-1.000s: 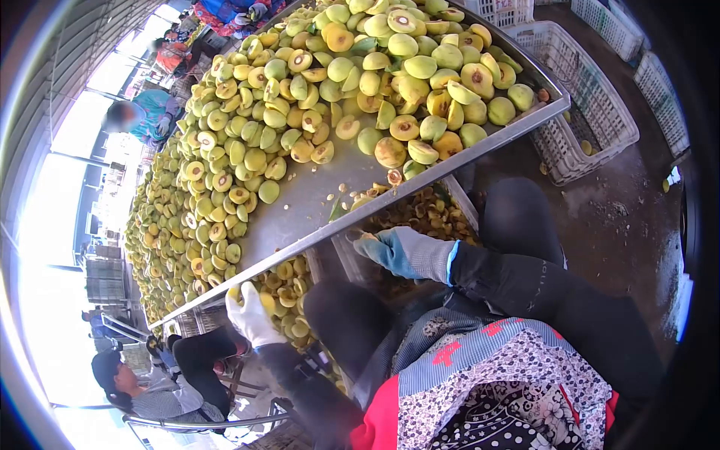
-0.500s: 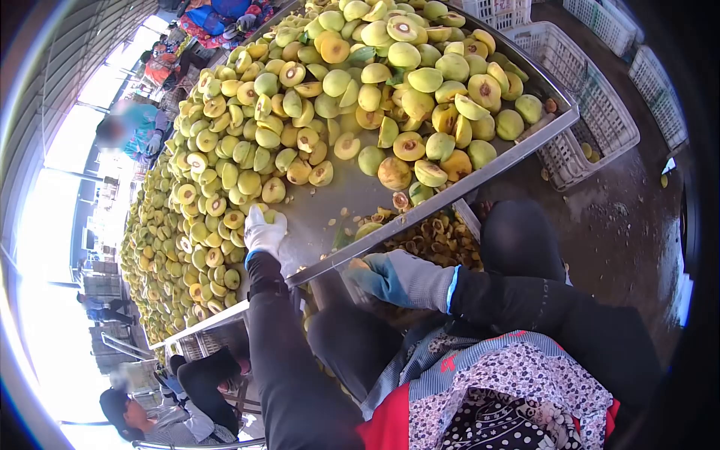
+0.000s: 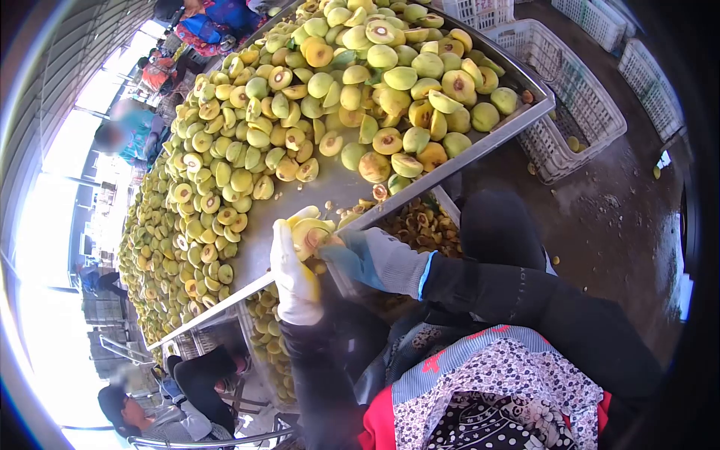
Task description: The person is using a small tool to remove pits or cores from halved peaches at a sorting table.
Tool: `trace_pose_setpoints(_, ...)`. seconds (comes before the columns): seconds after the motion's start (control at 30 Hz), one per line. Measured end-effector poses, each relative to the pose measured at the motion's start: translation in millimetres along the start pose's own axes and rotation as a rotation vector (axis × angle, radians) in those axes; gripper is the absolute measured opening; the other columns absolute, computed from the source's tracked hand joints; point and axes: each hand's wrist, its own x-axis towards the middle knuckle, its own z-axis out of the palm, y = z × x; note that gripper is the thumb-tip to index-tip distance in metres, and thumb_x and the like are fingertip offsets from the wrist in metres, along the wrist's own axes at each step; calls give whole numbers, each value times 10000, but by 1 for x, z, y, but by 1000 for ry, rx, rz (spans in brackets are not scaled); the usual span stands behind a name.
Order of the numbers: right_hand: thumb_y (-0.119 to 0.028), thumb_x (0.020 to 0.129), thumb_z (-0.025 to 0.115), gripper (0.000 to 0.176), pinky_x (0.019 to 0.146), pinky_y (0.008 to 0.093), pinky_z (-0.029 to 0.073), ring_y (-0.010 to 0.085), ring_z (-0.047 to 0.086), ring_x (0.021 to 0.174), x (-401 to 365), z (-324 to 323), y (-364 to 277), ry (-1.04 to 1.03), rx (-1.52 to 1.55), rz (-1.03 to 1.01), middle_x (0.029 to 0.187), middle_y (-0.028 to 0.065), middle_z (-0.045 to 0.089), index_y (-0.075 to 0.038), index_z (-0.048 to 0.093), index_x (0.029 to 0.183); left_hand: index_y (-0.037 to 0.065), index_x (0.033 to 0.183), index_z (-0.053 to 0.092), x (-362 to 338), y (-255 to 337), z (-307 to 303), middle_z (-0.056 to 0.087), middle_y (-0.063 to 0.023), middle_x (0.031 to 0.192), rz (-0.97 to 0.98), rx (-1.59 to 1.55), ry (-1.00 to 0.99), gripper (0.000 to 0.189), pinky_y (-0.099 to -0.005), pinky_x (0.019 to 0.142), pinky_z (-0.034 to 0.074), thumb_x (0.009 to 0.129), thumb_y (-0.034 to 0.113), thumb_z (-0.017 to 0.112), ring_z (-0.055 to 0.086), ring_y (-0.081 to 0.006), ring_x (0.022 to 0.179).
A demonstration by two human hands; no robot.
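Two-handed, basically: gripping a cut yellow-green fruit [image 3: 308, 237] in the white-gloved left hand [image 3: 295, 276], holding the blue-and-grey-gloved right hand [image 3: 375, 259] curled at its cut face, can't tell around what. Just past both, see a big yellow-green fruit pile [image 3: 247, 142] on a shiny metal table [image 3: 259, 238].

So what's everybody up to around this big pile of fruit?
The person wearing the camera holds some cut fruit in the white-gloved left hand, just over the edge of a metal table. The blue-and-grey-gloved right hand is up against it; whether it grips a tool is hidden. A big heap of green-yellow fruit, much of it cut open, covers most of the table. Another person sits nearby.
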Motion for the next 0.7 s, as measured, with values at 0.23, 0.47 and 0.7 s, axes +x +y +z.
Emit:
trace_pose_setpoints(0.23, -512, 1024, 482, 488, 718, 353, 496, 219, 634, 726, -6, -10, 2, -58, -105, 61, 797, 159, 679, -72, 689, 1066, -38, 1153, 597, -4, -24, 22, 682, -144, 886, 348, 265, 187, 596, -245, 551, 482, 1055, 484, 326, 647, -191, 684)
trace_pose_setpoints(0.47, -499, 1020, 516, 493, 686, 316, 479, 124, 572, 726, -3, 2, 27, -39, 160, 77, 765, 90, 666, -38, 688, 1030, -39, 1212, 555, -15, -25, 39, 667, -151, 1023, 234, 36, 209, 550, -279, 687, 531, 1057, 448, 351, 625, -180, 741)
trace_pose_setpoints(0.7, -435, 1007, 590, 418, 591, 233, 414, 36, 483, 702, -7, 15, 28, 82, 497, -110, 774, -31, 602, -28, 686, 986, -12, 1394, 461, -14, -32, 32, 616, -183, 1203, 209, -362, 97, 549, -345, 829, 535, 1055, 413, 382, 630, -247, 938)
